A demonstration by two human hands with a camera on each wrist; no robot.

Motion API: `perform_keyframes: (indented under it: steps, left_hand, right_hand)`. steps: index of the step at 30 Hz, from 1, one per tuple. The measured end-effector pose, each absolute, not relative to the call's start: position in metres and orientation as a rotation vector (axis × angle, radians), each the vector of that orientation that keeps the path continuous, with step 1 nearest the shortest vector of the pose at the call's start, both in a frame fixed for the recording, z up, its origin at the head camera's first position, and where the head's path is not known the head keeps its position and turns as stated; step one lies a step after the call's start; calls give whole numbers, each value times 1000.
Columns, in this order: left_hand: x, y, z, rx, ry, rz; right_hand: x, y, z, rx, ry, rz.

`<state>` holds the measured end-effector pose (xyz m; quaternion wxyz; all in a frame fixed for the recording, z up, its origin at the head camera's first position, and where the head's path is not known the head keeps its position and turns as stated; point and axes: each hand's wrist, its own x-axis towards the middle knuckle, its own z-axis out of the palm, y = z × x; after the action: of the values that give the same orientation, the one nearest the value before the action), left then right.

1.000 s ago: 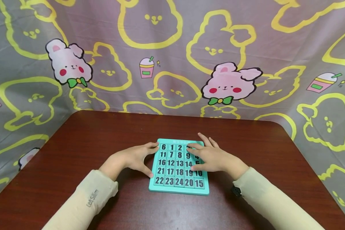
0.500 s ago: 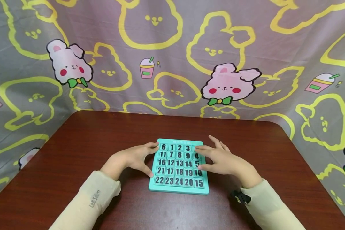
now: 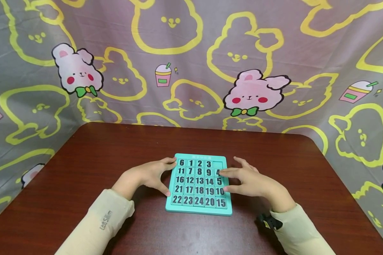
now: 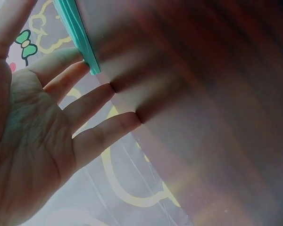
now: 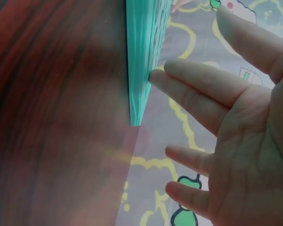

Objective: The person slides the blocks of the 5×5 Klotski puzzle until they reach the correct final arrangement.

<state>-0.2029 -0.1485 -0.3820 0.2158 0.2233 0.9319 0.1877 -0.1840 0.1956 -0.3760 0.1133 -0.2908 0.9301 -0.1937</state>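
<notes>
A teal sliding number puzzle (image 3: 198, 211) lies flat on the table, with black numbers on its tiles and a vacant slot (image 3: 217, 164) in the top right corner. Along its left edge, my left hand (image 3: 148, 175) touches the frame with thumb and fingers spread. In the left wrist view those fingers are straight, the tips at the frame's side (image 4: 78, 33). My right hand (image 3: 250, 181) reaches in from the right; its index fingertip overlaps the 4 tile (image 3: 217, 172) and the thumb tip is by the 10 tile (image 3: 220, 191). The right wrist view shows straight fingertips at the puzzle's edge (image 5: 139, 56).
The puzzle sits near the middle of a reddish-brown wooden table (image 3: 131, 141). Behind it and at both sides hangs a grey curtain (image 3: 191, 63) with yellow outlines and cartoon rabbits. A black band (image 3: 269, 222) shows at the right wrist, by the sleeve.
My right hand has drawn back to the right and slightly nearer, from over the 3 tile to the 4 tile, uncovering the vacant slot. The left hand and the frame stay put.
</notes>
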Motion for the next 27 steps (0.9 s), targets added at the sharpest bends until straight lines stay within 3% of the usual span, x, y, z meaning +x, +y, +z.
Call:
perform_keyframes:
  steps: [16, 27]
  left_hand:
    - [-204, -149, -382, 633, 2584, 503]
    - [-204, -149, -381, 620, 2577, 507]
  right_hand:
    - [-200, 198, -386, -723, 2659, -598]
    - [-193, 199, -384, -800, 2707, -631]
